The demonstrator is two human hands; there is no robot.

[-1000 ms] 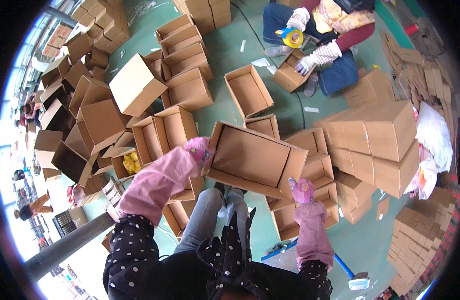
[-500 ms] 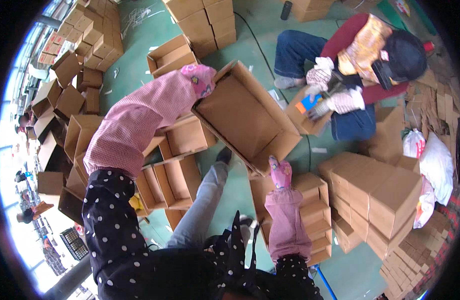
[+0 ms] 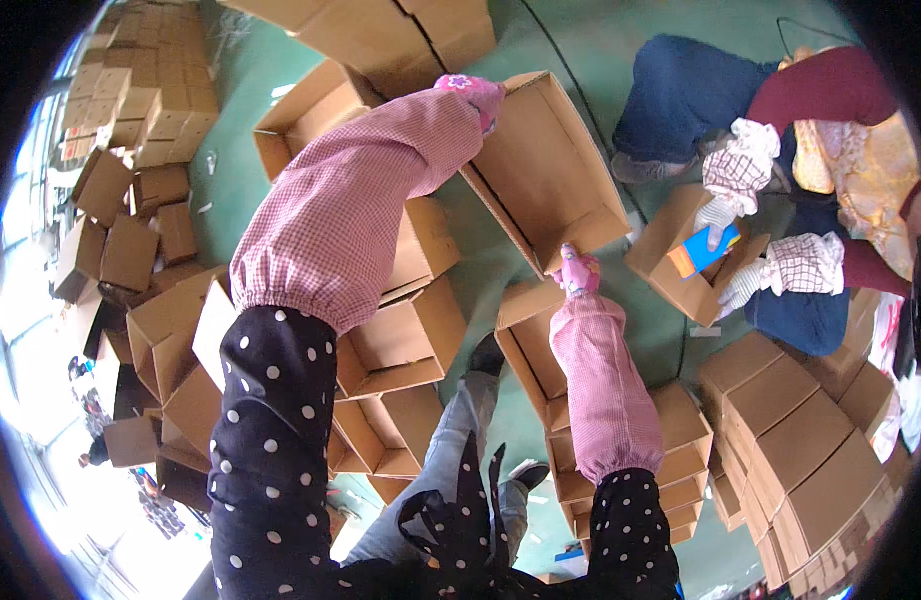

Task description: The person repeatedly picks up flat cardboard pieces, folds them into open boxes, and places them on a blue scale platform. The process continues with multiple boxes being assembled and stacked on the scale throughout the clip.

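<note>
Cardboard box (image 3: 540,170), open and empty, gripped by both hands (image 3: 577,272)

Open box (image 3: 545,165) between left hand (image 3: 472,92) and right hand (image 3: 576,270), seated co-worker (image 3: 780,150) to its right.

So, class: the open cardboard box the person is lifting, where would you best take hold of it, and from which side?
Probably by two opposite rims of the open cardboard box, one hand each side, as the left hand and right hand do now. It is wide, tilted and thin-walled, so one grip would likely let it swing.
</note>
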